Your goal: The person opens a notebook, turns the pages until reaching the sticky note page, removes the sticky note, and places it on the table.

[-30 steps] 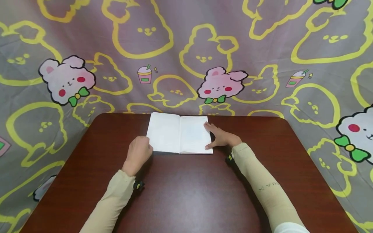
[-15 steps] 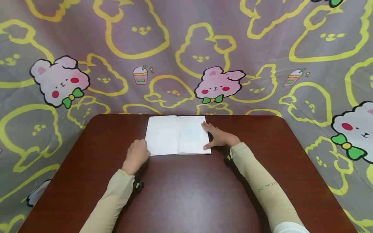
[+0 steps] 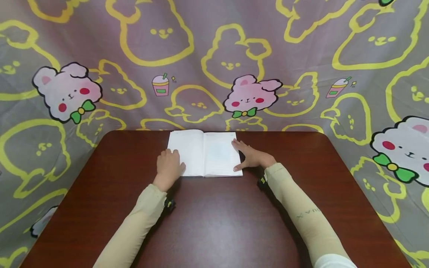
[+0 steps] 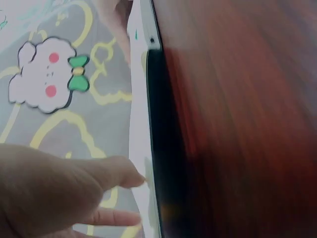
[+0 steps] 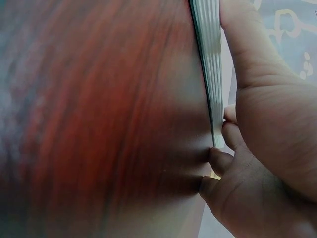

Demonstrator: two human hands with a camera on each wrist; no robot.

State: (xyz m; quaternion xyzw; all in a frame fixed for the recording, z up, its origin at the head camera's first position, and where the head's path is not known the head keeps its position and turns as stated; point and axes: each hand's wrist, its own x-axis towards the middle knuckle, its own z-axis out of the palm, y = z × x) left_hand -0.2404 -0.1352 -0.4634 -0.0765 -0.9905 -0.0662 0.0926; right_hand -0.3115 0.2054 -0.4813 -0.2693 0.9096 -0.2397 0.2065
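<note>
An open notebook [image 3: 219, 154] with white pages lies near the far edge of the table. On the lower left part of its left page rests my left hand [image 3: 169, 165]. The left wrist view has that thumb [image 4: 121, 172] stretched out to the page, with a finger below it. My right hand [image 3: 252, 155] lies over the outer edge of the right page, thumb and fingers spread apart. Seen from the right wrist, the thick page block [image 5: 210, 54] runs alongside this hand, with some fingertips at the table by the notebook's corner. Too faint to read is any marking on the pages.
The dark reddish-brown table [image 3: 214, 223] has rounded far corners. Behind it and at both sides hangs a grey cloth [image 3: 191, 44] with yellow outlines and pink-cheeked rabbit heads.
My left hand has moved from the notebook's left edge rightward onto the left page, its fingers loosening from a curl. The left page's edge settled downward earlier. The right hand stays in place.
</note>
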